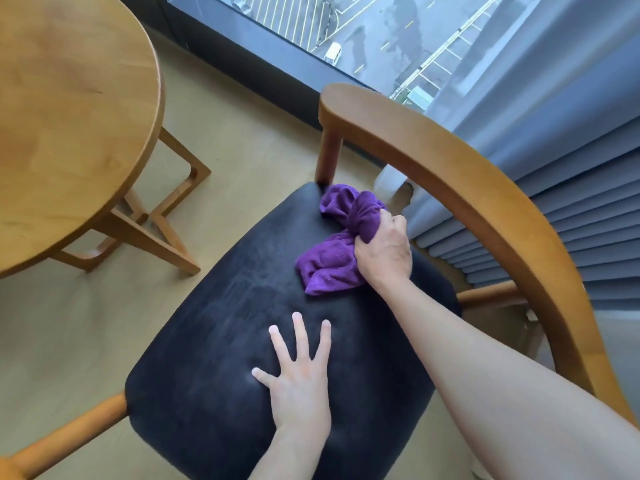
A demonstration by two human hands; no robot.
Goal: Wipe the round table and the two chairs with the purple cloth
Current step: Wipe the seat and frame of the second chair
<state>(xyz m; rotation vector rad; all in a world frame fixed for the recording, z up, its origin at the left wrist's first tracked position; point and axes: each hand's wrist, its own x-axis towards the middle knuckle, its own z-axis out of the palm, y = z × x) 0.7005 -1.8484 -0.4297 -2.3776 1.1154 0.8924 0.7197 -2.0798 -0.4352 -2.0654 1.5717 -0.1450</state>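
Observation:
A wooden chair with a curved backrest and a dark padded seat fills the middle of the view. My right hand is shut on the bunched purple cloth, which lies pressed on the far right part of the seat near the backrest post. Flat on the near part of the seat rests my left hand, fingers spread and holding nothing. The round wooden table stands at the upper left, apart from the chair. A second chair is not in view.
The table's wooden legs reach toward the chair over the beige floor. A dark window sill runs along the far side below the glass. Blue-grey curtains hang behind the chair at the right.

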